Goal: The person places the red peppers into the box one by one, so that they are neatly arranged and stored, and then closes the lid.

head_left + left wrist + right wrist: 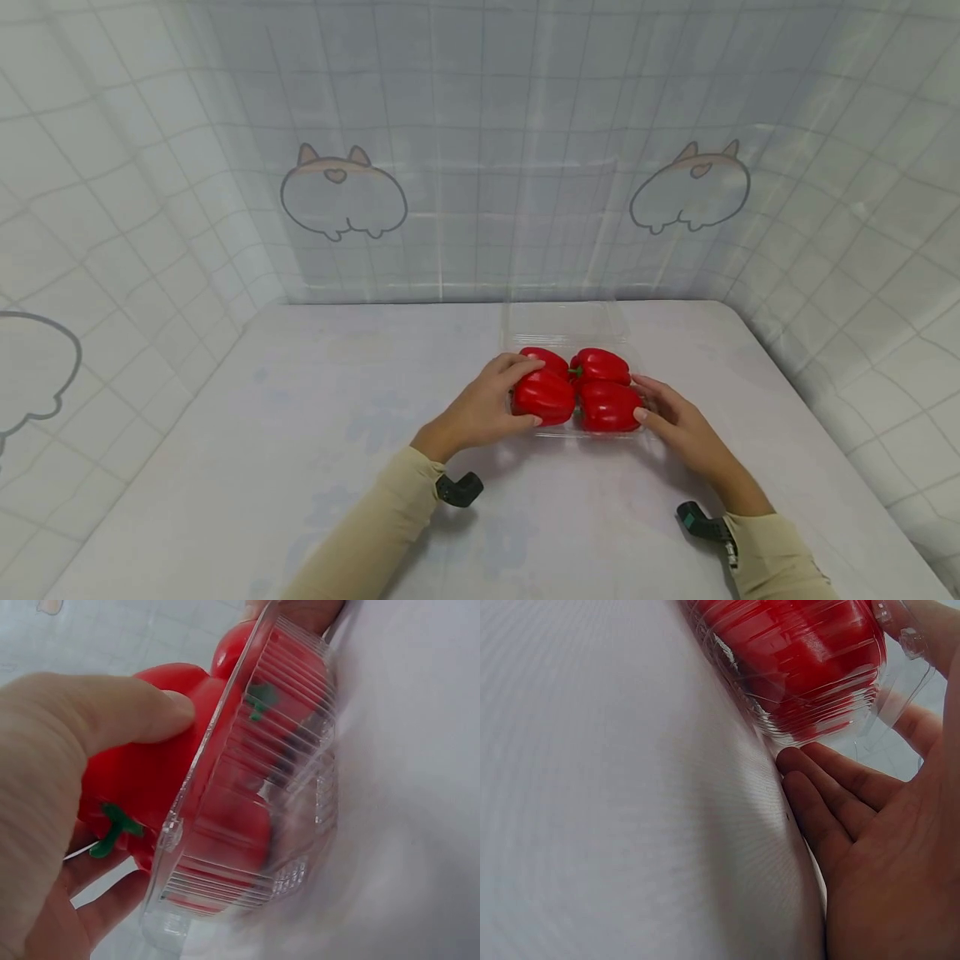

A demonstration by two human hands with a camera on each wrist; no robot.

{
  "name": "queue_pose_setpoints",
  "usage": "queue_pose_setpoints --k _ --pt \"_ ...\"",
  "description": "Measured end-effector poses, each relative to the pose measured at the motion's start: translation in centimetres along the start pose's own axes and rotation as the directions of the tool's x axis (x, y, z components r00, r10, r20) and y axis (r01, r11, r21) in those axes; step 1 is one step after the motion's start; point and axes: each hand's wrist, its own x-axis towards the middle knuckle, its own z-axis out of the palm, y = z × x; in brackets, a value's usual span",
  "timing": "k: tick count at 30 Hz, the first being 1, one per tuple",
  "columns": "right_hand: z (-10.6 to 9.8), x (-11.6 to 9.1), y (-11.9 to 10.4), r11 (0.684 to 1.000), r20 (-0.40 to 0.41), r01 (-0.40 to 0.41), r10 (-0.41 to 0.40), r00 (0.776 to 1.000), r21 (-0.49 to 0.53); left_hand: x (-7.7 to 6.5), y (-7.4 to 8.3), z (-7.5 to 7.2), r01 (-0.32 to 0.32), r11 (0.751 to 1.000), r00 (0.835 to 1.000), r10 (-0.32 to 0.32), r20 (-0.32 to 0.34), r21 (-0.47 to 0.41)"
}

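Several red bell peppers sit together in a clear plastic clamshell container [562, 431] on the table. My left hand [491, 404] grips the front-left bell pepper [545, 398], its thumb across the near side and the fingers over the far side. In the left wrist view, that bell pepper [142, 776] rises above the container's rim, its green stem facing my palm. My right hand [678, 425] rests at the container's right side with fairly straight fingers, its thumb by the front-right bell pepper [610, 407]. Seen from the right wrist, the fingertips [791, 761] lie near the ribbed container wall.
The container's transparent lid [562, 319] stands open toward the back. A pale cloth covers the table [300, 433]. Behind and at both sides hang white grid-patterned curtains [480, 167] with cartoon animal outlines.
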Motion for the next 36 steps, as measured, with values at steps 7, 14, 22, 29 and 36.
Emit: queue_pose_setpoints --k 7,14,22,29,36 --pt "0.01 0.00 0.09 1.000 0.001 0.001 -0.001 1.000 0.008 -0.09 0.30 -0.22 -0.028 0.992 0.999 0.025 0.031 0.125" --pt "0.01 0.02 0.06 1.000 0.004 -0.004 0.004 1.000 0.005 -0.04 0.61 -0.36 -0.011 0.987 0.998 0.002 0.056 0.158" --pt "0.04 -0.04 -0.06 1.000 0.000 -0.004 0.004 1.000 -0.001 0.02 0.49 -0.36 -0.002 0.991 0.998 -0.006 0.066 0.131" --pt "0.07 -0.03 -0.06 1.000 -0.002 -0.010 0.010 1.000 -0.003 0.03 0.34 -0.21 0.018 0.996 0.999 -0.022 0.042 0.088" --pt "0.09 0.00 -0.12 1.000 -0.001 -0.011 0.011 1.000 -0.005 0.13 0.64 -0.51 0.028 0.998 0.998 -0.031 0.047 0.064"
